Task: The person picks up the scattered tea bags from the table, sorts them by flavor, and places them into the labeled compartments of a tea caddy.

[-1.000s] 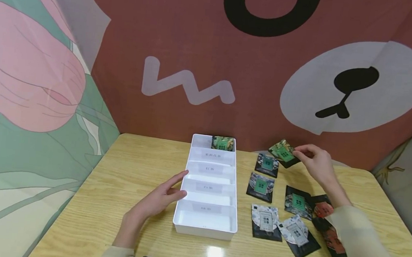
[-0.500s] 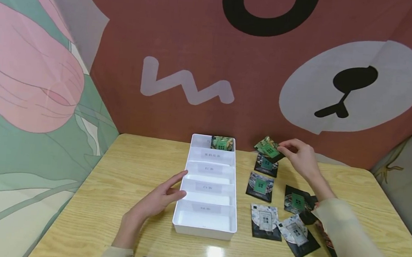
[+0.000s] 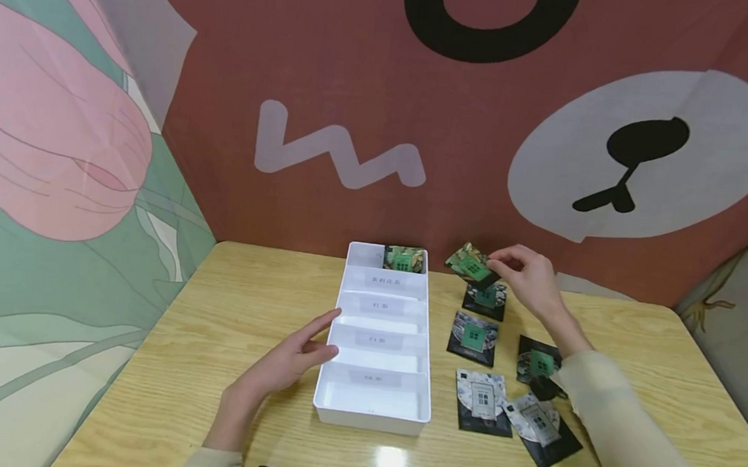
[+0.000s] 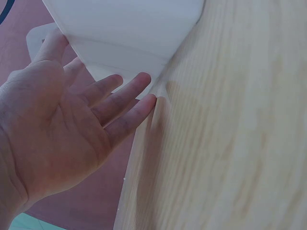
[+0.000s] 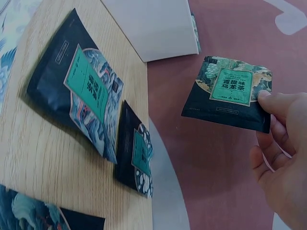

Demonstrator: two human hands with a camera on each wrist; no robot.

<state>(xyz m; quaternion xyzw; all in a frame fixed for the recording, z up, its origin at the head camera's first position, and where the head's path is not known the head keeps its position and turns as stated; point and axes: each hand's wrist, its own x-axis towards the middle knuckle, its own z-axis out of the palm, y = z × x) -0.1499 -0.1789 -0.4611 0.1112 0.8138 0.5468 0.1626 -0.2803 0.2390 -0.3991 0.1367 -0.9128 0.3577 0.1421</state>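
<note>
A tea bag packet point(image 3: 470, 264) with a green label and a black lower part is pinched by its edge between the thumb and fingers of my right hand point(image 3: 531, 281). It is off the table, near the far right corner of a white compartment box point(image 3: 370, 403). The right wrist view shows the same tea bag packet point(image 5: 225, 93) face-on, its label in full sight. My left hand point(image 3: 288, 360) touches the box's left side with loosely extended fingers. In the left wrist view, the fingertips of that hand point(image 4: 72, 115) lie against the box's outer wall point(image 4: 124, 33).
One green packet point(image 3: 405, 259) lies in the box's farthest compartment. Right of the box, several packets are on the wooden table point(image 3: 258, 283): green-labelled ones point(image 3: 473, 338) and white-labelled ones point(image 3: 483, 403). A printed fabric point(image 3: 323, 207) hangs behind the table's far edge.
My right hand has carried the tea bag packet leftward toward the box's far end. The right sleeve now covers the red packets. My left hand has stayed in place.
</note>
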